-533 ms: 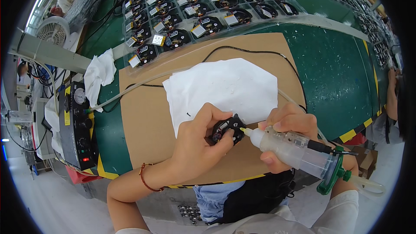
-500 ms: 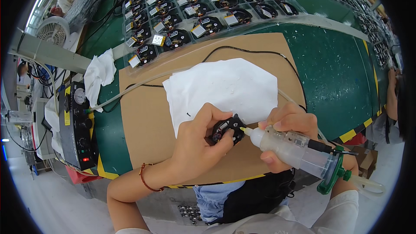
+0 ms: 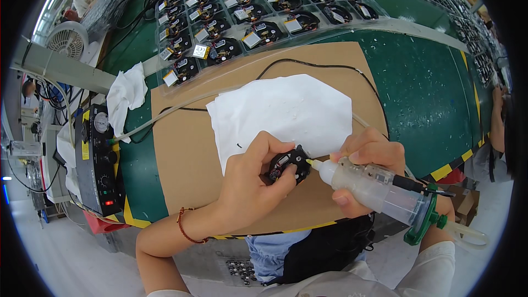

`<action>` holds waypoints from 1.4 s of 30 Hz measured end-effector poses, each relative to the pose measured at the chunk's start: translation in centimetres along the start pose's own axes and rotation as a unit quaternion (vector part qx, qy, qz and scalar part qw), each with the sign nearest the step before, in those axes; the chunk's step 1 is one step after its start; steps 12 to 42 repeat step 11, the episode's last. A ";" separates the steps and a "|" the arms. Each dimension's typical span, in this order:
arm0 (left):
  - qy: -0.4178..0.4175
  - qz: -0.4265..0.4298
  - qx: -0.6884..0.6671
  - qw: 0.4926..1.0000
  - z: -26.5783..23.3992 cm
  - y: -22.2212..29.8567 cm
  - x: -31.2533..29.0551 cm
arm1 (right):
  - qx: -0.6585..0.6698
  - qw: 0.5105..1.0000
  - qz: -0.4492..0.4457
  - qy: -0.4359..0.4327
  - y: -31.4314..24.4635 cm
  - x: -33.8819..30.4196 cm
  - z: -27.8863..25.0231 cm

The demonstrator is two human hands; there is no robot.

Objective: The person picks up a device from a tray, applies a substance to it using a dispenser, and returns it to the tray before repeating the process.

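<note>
My left hand point(image 3: 250, 184) pinches a small black round device point(image 3: 289, 165) with open electronics, just above a brown cardboard sheet point(image 3: 181, 154). My right hand point(image 3: 368, 159) grips a translucent glue syringe point(image 3: 379, 190) with a green end cap. The syringe's yellowish tip touches the right side of the black device. A white cloth point(image 3: 286, 110) lies spread on the cardboard right behind both hands.
Clear trays with several similar black devices point(image 3: 242, 14) lie at the back of the green bench. A black controller box with a gauge point(image 3: 99, 159) stands at the left, a crumpled white rag point(image 3: 126, 91) near it. A black cable point(image 3: 324, 67) and a hose cross the cardboard. Other people work at the far left and right.
</note>
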State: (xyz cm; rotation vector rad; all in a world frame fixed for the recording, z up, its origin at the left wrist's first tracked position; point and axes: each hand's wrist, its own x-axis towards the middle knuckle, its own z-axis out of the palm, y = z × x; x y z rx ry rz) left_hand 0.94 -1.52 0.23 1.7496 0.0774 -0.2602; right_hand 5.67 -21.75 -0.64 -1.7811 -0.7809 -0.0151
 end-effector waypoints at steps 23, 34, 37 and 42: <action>-0.002 0.020 0.009 1.000 -0.1 -0.1 -0.2 | 0.023 0.988 -0.149 0.043 1.5 0.0 1.0; -0.002 0.020 0.009 1.000 -0.1 -0.1 -0.2 | 0.023 0.988 -0.149 0.043 1.5 0.0 1.0; -0.002 0.020 0.009 1.000 -0.1 -0.1 -0.2 | 0.023 0.988 -0.149 0.043 1.5 0.0 1.0; -0.002 0.020 0.009 1.000 -0.1 -0.1 -0.2 | 0.023 0.988 -0.149 0.043 1.5 0.0 1.0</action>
